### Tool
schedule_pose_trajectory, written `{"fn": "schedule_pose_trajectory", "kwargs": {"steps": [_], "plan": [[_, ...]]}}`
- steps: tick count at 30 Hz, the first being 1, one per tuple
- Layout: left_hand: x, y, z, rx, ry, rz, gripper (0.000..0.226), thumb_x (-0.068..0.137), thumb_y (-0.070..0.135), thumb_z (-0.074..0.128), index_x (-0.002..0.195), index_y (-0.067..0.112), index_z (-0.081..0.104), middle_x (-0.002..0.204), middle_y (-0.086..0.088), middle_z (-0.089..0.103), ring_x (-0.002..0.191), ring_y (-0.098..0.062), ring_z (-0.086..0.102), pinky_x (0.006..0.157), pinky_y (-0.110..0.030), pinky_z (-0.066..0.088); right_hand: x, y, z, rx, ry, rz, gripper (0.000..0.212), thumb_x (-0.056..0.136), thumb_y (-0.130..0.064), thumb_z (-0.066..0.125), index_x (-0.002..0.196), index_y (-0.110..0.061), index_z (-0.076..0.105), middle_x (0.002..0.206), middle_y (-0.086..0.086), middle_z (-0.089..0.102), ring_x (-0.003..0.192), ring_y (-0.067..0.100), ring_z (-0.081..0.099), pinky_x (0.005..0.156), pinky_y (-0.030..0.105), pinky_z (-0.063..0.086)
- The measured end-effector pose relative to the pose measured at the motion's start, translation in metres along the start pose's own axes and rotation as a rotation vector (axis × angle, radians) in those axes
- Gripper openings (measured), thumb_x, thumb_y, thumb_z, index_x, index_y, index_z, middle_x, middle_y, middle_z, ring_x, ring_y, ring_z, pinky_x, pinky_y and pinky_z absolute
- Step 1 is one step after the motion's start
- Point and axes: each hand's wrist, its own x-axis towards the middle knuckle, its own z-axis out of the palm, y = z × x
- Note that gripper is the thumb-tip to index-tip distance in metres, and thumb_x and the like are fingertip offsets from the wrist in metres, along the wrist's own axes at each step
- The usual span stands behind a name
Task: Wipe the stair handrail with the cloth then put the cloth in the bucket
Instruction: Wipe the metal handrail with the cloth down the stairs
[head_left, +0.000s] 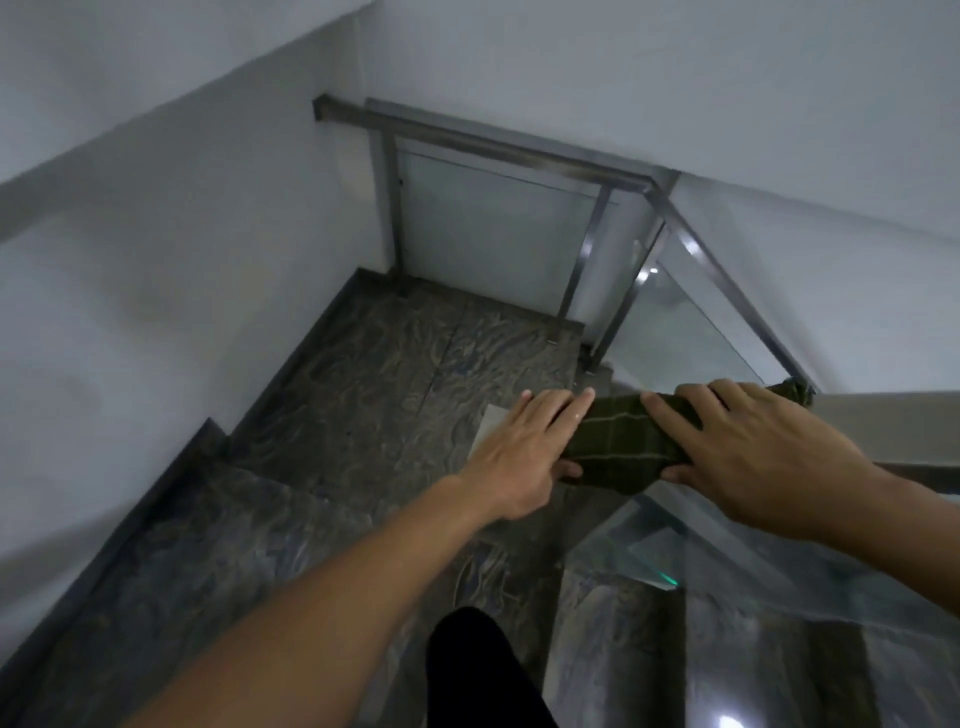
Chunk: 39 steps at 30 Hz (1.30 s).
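Observation:
A dark green cloth (621, 447) with thin pale stripes is draped over the metal stair handrail (727, 283), which slopes from the corner post down toward me. My left hand (524, 452) grips the cloth's left end, fingers over the top and thumb beneath. My right hand (748, 452) clasps the cloth's right part the same way, and a bit of cloth sticks out beyond its fingers. Both hands hold the cloth wrapped on the rail. No bucket is in view.
Glass panels (691, 332) fill the railing below the rail. A second rail section (483, 145) runs along the landing to the white wall (156, 234). Dark marbled steps and landing (405, 374) lie below. My dark trouser leg (478, 675) shows at the bottom.

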Motion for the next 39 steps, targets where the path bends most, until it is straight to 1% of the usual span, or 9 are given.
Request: {"fn": "schedule_pose_trajectory", "kwargs": {"steps": [4, 9, 13, 19, 22, 27, 32, 36, 39], "plan": [[-0.013, -0.023, 0.003, -0.115, 0.017, -0.009, 0.078, 0.09, 0.026, 0.056, 0.15, 0.017, 0.006, 0.15, -0.009, 0.021, 0.143, -0.027, 0.011, 0.119, -0.046, 0.004, 0.017, -0.025, 0.001, 0.021, -0.031, 0.056, 0.07, 0.091, -0.057, 0.019, 0.144, -0.013, 0.028, 0.132, 0.018, 0.053, 0.114, 0.034, 0.055, 0.099, 0.051, 0.046], [-0.01, -0.046, 0.011, -0.29, -0.014, 0.135, 0.076, 0.092, 0.04, 0.046, 0.15, 0.021, 0.0, 0.157, -0.002, 0.011, 0.145, -0.013, -0.011, 0.118, -0.04, -0.002, 0.008, -0.053, 0.015, 0.014, 0.055, 0.285, 0.064, 0.088, -0.048, 0.029, 0.141, -0.012, 0.038, 0.147, 0.027, 0.036, 0.139, 0.044, 0.027, 0.112, 0.062, 0.023], [0.005, -0.074, 0.014, -0.34, -0.02, 0.405, 0.075, 0.094, 0.048, 0.04, 0.15, 0.01, 0.007, 0.159, -0.007, 0.009, 0.147, -0.019, -0.003, 0.12, -0.039, 0.002, 0.009, -0.068, 0.032, 0.007, 0.149, 0.377, 0.062, 0.089, -0.047, 0.041, 0.142, -0.014, 0.037, 0.148, 0.019, 0.037, 0.138, 0.039, 0.03, 0.115, 0.059, 0.019], [0.027, -0.093, 0.012, -0.309, -0.04, 0.717, 0.068, 0.096, 0.044, 0.041, 0.149, 0.01, 0.016, 0.16, -0.011, 0.006, 0.147, -0.031, 0.003, 0.117, -0.054, 0.008, 0.018, -0.084, 0.018, -0.02, 0.029, 0.51, 0.069, 0.09, -0.053, 0.038, 0.148, -0.018, 0.027, 0.153, 0.015, 0.031, 0.142, 0.034, 0.025, 0.117, 0.052, 0.021], [0.034, -0.102, 0.016, -0.395, -0.091, 0.81, 0.069, 0.095, 0.051, 0.034, 0.149, 0.011, 0.017, 0.16, -0.008, 0.008, 0.146, -0.032, 0.005, 0.117, -0.051, 0.013, 0.023, -0.098, 0.015, 0.012, 0.008, 0.597, 0.067, 0.092, -0.05, 0.039, 0.149, -0.02, 0.022, 0.156, 0.012, 0.026, 0.145, 0.031, 0.019, 0.117, 0.05, 0.017], [0.044, -0.13, 0.033, -0.616, -0.194, 0.907, 0.067, 0.098, 0.046, 0.031, 0.149, 0.007, 0.014, 0.16, -0.011, 0.008, 0.146, -0.034, 0.011, 0.118, -0.039, 0.015, 0.043, -0.141, 0.021, 0.081, 0.012, 0.783, 0.066, 0.095, -0.037, 0.044, 0.151, -0.023, 0.011, 0.16, 0.01, 0.015, 0.148, 0.026, 0.007, 0.118, 0.05, 0.013], [0.056, -0.147, 0.032, -0.827, -0.451, 0.9, 0.068, 0.099, 0.038, 0.035, 0.149, 0.009, 0.0, 0.16, -0.005, 0.001, 0.147, -0.016, 0.006, 0.115, -0.018, 0.01, 0.081, -0.189, 0.009, 0.134, -0.001, 1.061, 0.058, 0.097, -0.033, 0.033, 0.151, -0.02, 0.015, 0.159, 0.013, 0.016, 0.148, 0.027, 0.006, 0.12, 0.044, 0.005], [0.067, -0.157, 0.027, -0.883, -0.612, 0.97, 0.069, 0.097, 0.031, 0.039, 0.148, 0.02, -0.007, 0.158, -0.011, 0.009, 0.144, -0.023, 0.022, 0.114, -0.029, 0.026, 0.121, -0.231, 0.01, 0.231, 0.037, 1.28, 0.074, 0.087, -0.017, 0.053, 0.151, -0.018, 0.014, 0.159, 0.015, 0.013, 0.148, 0.03, 0.006, 0.116, 0.051, 0.021], [0.076, -0.165, 0.03, -0.869, -0.711, 0.993, 0.073, 0.097, 0.048, 0.031, 0.148, 0.012, -0.007, 0.155, -0.013, 0.016, 0.139, -0.024, 0.033, 0.11, -0.016, 0.028, 0.154, -0.257, 0.018, 0.283, 0.163, 1.431, 0.077, 0.084, -0.003, 0.055, 0.15, -0.014, 0.017, 0.159, 0.016, 0.011, 0.147, 0.033, 0.007, 0.113, 0.052, 0.025]]}}
